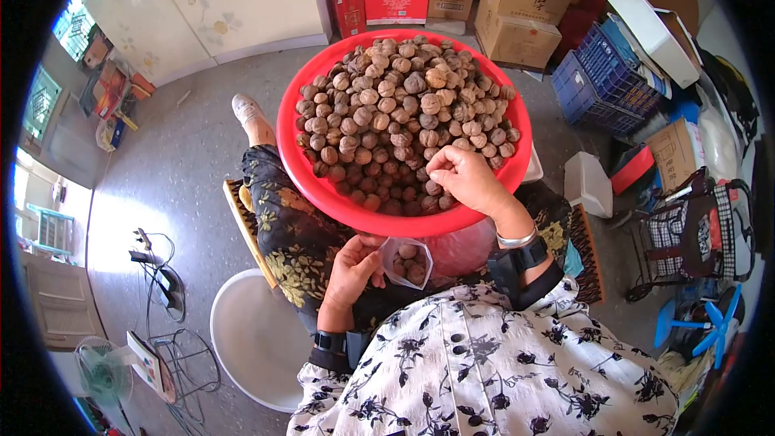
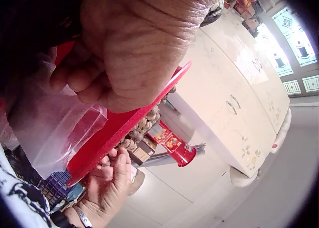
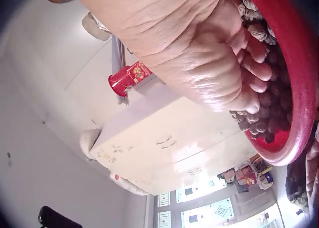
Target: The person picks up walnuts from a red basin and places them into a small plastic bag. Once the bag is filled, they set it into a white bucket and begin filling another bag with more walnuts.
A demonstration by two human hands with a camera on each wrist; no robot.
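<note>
A red basin (image 1: pixel 323 198) heaped with brown walnuts (image 1: pixel 387 105) sits over the person's lap. At its near right side the right hand (image 1: pixel 472 182) reaches in, fingers bent down among the walnuts and thumb close to the index finger. I cannot tell whether a walnut is between these fingertips. Below the basin's near rim, the left hand (image 1: pixel 355 270) grips the edge of a clear plastic bag (image 1: pixel 428 268). Several walnuts (image 1: pixel 409 262) show in the bag's mouth. In the left wrist view the bag (image 2: pixel 65 123) hangs beside the basin's outer wall (image 2: pixel 107 138).
A white bucket (image 1: pixel 258 339) stands on the floor at the left, near a fan (image 1: pixel 105 367) and cables (image 1: pixel 161 274). Cardboard boxes (image 1: pixel 517 24) are stacked behind the basin. Blue crates (image 1: pixel 601 81) and a checked cart (image 1: pixel 686 234) stand at the right.
</note>
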